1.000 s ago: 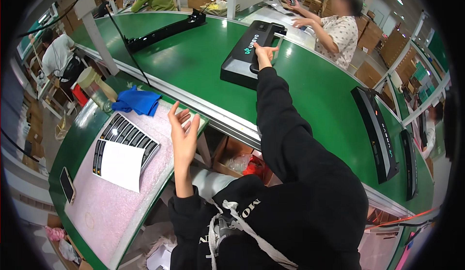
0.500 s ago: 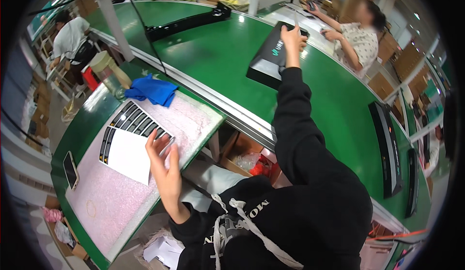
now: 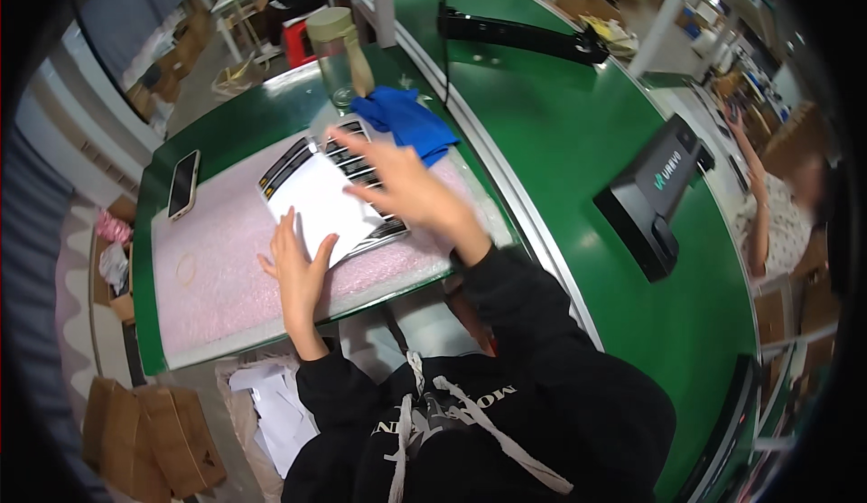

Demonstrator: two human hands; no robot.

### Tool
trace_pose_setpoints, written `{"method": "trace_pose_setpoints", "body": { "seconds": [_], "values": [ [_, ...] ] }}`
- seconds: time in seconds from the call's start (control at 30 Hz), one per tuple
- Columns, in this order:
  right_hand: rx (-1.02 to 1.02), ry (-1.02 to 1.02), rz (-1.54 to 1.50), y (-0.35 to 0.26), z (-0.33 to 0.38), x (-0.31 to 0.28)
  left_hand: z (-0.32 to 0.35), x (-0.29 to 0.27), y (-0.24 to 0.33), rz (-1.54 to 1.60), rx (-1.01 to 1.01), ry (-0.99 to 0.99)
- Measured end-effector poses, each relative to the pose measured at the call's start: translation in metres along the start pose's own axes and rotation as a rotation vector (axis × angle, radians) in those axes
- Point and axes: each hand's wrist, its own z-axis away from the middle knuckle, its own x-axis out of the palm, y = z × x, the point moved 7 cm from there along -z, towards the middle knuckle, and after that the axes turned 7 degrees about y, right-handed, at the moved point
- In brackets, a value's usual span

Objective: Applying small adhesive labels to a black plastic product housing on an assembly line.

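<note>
White paper (image 3: 327, 203) lies over part of the black labels (image 3: 287, 167) on pink wrap (image 3: 217, 255), which covers most of the green surface (image 3: 161, 160). The left hand (image 3: 298, 273) is at the paper's near left edge, its fingers spread and thumb out over the paper; how hard it presses, I cannot tell. The right hand (image 3: 411, 187) is above the labels' right part, fingers and thumb apart. It is blurred, so whether its fingertips touch anything is unclear.

The wrap looks soft and bumpy, so uneven pressure could crease the paper or labels. A weak left-hand hold might let both skid if the right fingers caught an edge. The right hand also covers some strips, which could hide a misplaced grip. Blue cloth (image 3: 405, 124) lies against the labels' far end and could snag or drag across them; behind it, a jar (image 3: 334, 60) could be knocked by a wide reach.
</note>
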Motion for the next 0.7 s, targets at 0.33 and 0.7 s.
{"method": "trace_pose_setpoints", "body": {
  "seconds": [0.33,0.7],
  "values": [
    [-0.021,0.007,0.215,0.031,0.049,0.046,-0.005,0.003,0.004,0.337,0.021,0.137],
    [0.258,0.228,0.154,0.053,0.055,0.038,-0.004,0.003,-0.002,0.582,-0.012,0.109]
  ]
}}
